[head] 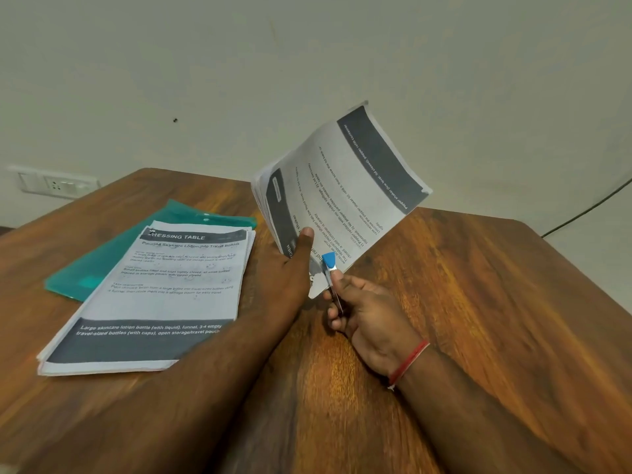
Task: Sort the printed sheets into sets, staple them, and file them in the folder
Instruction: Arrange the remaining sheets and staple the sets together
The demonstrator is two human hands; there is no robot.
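My left hand (290,268) holds a set of printed sheets (345,193) raised above the table, thumb on the front page, pages tilted up and to the right. My right hand (362,313) grips a small blue-and-white stapler (331,268) clamped over the lower corner of that set. A second stack of printed sheets (164,295), headed "Dressing Table", lies flat on the table at the left. It partly covers a teal plastic folder (113,258) beneath it.
The wooden table (478,319) stands against a pale wall; its right edge slopes down at the far right. A wall socket (54,184) sits at the left and a dark cable (588,210) hangs at the right.
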